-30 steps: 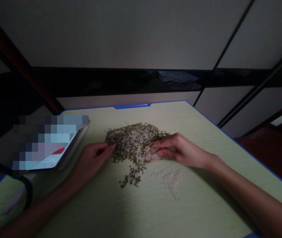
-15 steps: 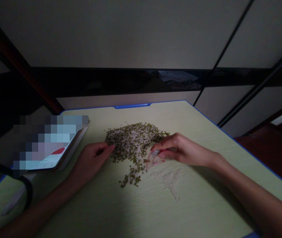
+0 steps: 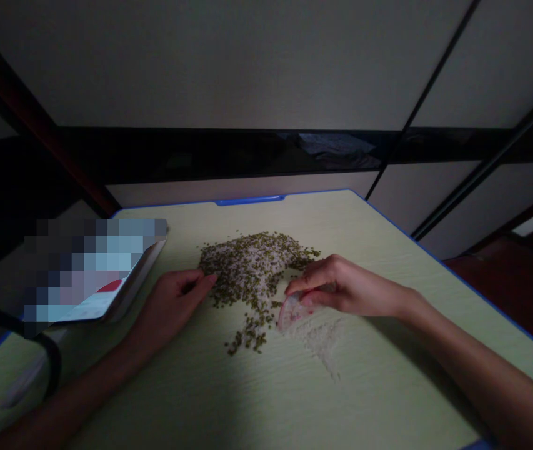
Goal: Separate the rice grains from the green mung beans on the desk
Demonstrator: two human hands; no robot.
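Note:
A mixed pile of green mung beans and pale rice-like grains (image 3: 247, 265) lies on the table, with a loose tail of beans toward me. My left hand (image 3: 177, 297) rests at the pile's left edge, thumb and index finger pinched together; anything between them is hidden. To the right of the pile, my right hand (image 3: 334, 284) grips a thin, see-through round piece with a pinkish rim (image 3: 289, 312) between thumb and fingers. Its exact kind is unclear. Just below it spreads a smaller heap of pale grains (image 3: 325, 340), apart from the beans.
The light wooden table (image 3: 191, 400) has a blue edge. At the left stands a tilted tablet-like device (image 3: 102, 300), its screen partly blurred out, with a dark curved cable (image 3: 53, 356) near my left forearm. Cabinet panels (image 3: 229, 69) rise behind the table.
The clear round piece in my right hand has tilted, showing more of its face beside the pale grains. My right hand has shifted only slightly. My left hand stays put.

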